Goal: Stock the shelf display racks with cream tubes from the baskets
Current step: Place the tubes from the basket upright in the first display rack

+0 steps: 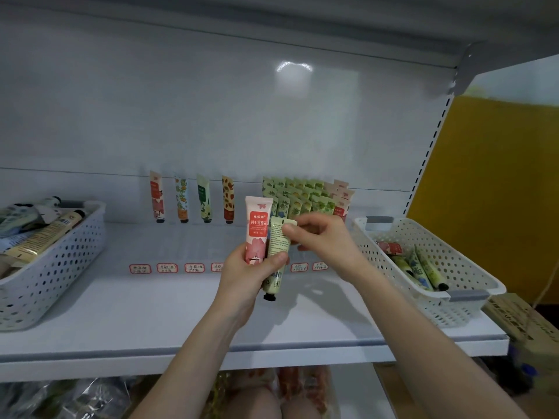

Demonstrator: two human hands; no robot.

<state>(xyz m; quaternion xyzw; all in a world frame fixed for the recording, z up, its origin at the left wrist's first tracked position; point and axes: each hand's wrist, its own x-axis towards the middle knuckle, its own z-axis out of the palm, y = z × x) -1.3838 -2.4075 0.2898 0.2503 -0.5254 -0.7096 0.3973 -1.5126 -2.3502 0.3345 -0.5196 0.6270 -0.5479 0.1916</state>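
A pink cream tube (257, 228) and a pale green cream tube (274, 281) stand side by side, caps down, in the left hand (254, 269), which grips both around their lower halves in front of the shelf (151, 313). The green tube sits to the right of the pink one and lower, its black cap poking out below the fingers. The right hand (320, 240) pinches the flat crimped top of the green tube between thumb and forefinger, the other fingers curled behind.

Just behind the hands, along the back of the shelf, is the display rack (187, 246). Four single tubes (181, 198) stand upright in it on the left, each in its own lane, and a dense block of green and pink tubes (299, 196) fills the lanes on the right. Small red-bordered price labels (140, 269) run along the rack's front edge.

A white perforated basket (51, 267) sits at the left end of the shelf, piled with tubes. A second white basket (429, 237) sits at the right end with a few tubes (420, 267) lying in its bottom. Beyond it are a yellow wall (484, 176) and a cardboard box (526, 325).
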